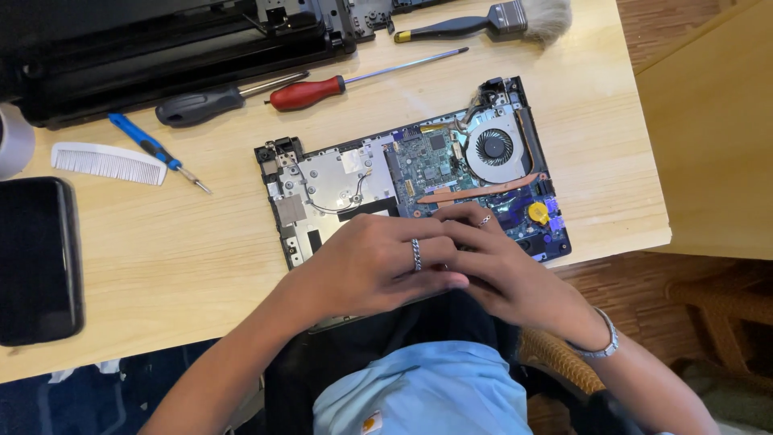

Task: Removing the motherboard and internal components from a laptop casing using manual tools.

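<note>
An opened laptop base (338,181) lies on the wooden table, its green circuit board (427,161), round cooling fan (493,147) and copper heat pipe (479,192) exposed. My left hand (374,262), with a ring on one finger, rests over the near edge of the base. My right hand (499,262), ringed and with a bracelet at the wrist, presses beside it, fingers overlapping the left hand's. Both hands cover the front part of the base. What lies under the fingers is hidden. A yellow coin cell (538,213) sits just right of my right hand.
Behind the base lie a red-handled screwdriver (310,93), a black-handled screwdriver (201,106), a small blue screwdriver (149,147), a white comb (109,163) and a brush (483,22). A black laptop shell (161,48) fills the far left; a black case (36,258) lies at left.
</note>
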